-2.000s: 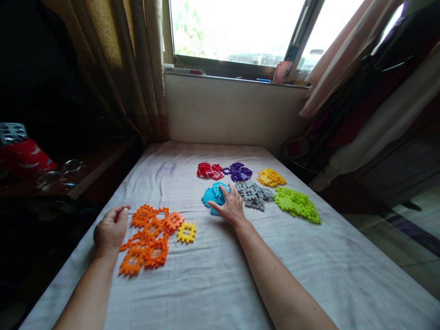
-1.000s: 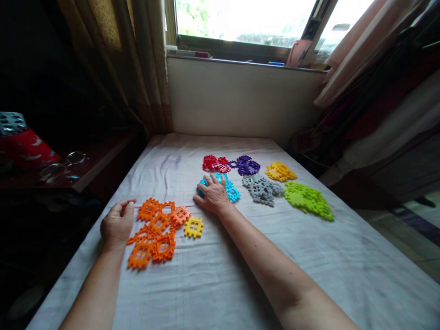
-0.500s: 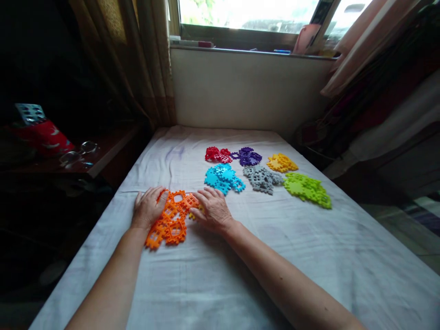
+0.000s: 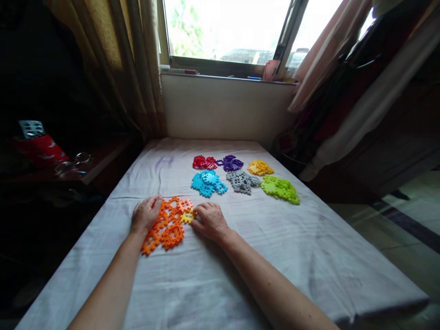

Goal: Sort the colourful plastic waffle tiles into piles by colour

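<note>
Fingers [image 4: 202,207] on my right hand [image 4: 213,223] are bent and drawn close together, with their tips and the thumb at the right side of a yellow, square plastic piece [image 4: 188,216] that has toothed edges and a windowed middle. From where I run this, the hand partly hides its own contact, so I can't tell whether it pinches that piece or only rests against it. The yellow square lies up against the right side of a heap of orange, toothed plastic lattice pieces [image 4: 161,222], just below a salmon-coloured square lattice piece [image 4: 184,205] at the heap's upper right. My left hand [image 4: 146,215] is set along the heap's left side, fingers together and pointing toward the far edge.

I have all of this left of centre on the bench [image 4: 326,256], which is covered in a pale, creased cloth, nearer its left edge than its right. Toward the far edge lie six more heaps of toothed plastic pieces in two loose rows: a red heap [image 4: 204,162], a purple heap [image 4: 233,162] and an amber-yellow heap [image 4: 260,167] behind, then a sky-blue heap [image 4: 206,181], a grey heap [image 4: 240,181] and a lime-green heap [image 4: 281,189] in front, the last toward the right edge.
</note>
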Motion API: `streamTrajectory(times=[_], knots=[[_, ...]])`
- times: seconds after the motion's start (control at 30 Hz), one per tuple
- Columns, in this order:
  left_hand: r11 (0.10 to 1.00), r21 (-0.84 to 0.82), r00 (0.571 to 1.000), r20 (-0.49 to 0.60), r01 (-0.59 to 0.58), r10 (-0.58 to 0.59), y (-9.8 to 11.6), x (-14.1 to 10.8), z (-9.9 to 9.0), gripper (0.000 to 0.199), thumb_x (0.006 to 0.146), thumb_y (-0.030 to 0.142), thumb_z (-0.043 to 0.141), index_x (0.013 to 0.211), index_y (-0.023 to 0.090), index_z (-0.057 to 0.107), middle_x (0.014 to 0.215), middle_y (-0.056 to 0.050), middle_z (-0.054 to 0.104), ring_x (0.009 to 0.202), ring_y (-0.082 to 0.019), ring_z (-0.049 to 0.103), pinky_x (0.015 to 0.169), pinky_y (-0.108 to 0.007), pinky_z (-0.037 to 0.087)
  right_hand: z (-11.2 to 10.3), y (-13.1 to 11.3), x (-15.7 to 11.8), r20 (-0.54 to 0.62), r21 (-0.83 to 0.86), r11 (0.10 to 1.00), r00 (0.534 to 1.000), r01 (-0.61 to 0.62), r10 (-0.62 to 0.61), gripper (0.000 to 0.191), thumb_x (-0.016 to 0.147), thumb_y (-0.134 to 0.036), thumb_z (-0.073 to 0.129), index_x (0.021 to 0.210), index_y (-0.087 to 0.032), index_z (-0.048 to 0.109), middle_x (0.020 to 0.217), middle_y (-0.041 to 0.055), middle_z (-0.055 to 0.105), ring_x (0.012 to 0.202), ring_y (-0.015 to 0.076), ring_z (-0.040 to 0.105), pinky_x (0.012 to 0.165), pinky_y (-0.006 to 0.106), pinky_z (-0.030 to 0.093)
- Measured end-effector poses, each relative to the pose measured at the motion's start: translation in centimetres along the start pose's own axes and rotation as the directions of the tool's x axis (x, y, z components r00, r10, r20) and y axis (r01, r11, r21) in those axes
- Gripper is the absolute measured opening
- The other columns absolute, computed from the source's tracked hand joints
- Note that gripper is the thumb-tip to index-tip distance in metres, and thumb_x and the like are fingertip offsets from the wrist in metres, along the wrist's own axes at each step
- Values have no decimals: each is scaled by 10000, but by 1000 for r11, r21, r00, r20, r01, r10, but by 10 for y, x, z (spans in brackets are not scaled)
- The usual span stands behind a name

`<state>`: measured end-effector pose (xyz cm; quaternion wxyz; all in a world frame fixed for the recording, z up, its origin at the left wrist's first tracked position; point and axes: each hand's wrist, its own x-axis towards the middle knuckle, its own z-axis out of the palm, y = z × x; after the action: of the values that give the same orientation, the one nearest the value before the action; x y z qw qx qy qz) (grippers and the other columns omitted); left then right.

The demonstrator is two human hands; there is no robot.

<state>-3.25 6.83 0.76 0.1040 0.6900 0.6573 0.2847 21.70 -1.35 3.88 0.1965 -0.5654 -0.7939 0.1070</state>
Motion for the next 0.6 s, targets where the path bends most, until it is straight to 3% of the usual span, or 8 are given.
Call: streamTrajectory(times=[0.13, 0.33, 0.4, 0.5, 0.6], knots=[[1000, -21, 1000, -26, 4, -4, 0, 0, 2, 480, 886, 504, 379, 1076, 231, 724, 1190, -99, 737, 1150, -274, 650, 1021, -385, 465, -35, 26, -7, 11, -28, 999, 999, -45, 46, 214, 823, -328, 713, 1016, -241, 744, 1071, 58, 743, 1001, 221, 654, 903, 347, 451], [1000, 8, 999, -49, -9, 9, -2, 1, 6, 460, 868, 513, 412, 1022, 235, 744, 1137, -106, 751, 1119, -296, 656, 1018, -423, 464, -82, 102, -17, -94, 6, 965, 960, -263, 262, 206, 804, -389, 715, 955, -258, 760, 995, 29, 747, 881, 185, 674, 781, 286, 491], [999, 30, 999, -51, -12, 14, -1, 0, 9, 465, 869, 518, 411, 1025, 232, 743, 1148, -112, 745, 1127, -302, 650, 1021, -441, 461, -88, 125, -11, -181, -23, 942, 929, -334, 324, 223, 825, -410, 688, 964, -251, 761, 1015, 41, 746, 918, 198, 673, 804, 293, 494], [998, 57, 998, -61, -19, 23, 2, -3, 11, 480, 876, 521, 397, 1036, 227, 740, 1163, -115, 736, 1143, -301, 640, 1036, -451, 452, -96, 158, 8, -354, -121, 874, 843, -470, 405, 277, 861, -422, 636, 1026, -235, 757, 1104, 81, 728, 1020, 237, 650, 865, 329, 480], [997, 82, 998, -56, -12, 17, 5, -4, 11, 508, 880, 527, 376, 1035, 210, 742, 1150, -125, 738, 1143, -311, 640, 1035, -460, 454, -107, 193, 34, -416, -197, 778, 770, -597, 485, 314, 868, -419, 623, 1073, -220, 752, 1138, 118, 709, 1064, 277, 622, 897, 373, 460]])
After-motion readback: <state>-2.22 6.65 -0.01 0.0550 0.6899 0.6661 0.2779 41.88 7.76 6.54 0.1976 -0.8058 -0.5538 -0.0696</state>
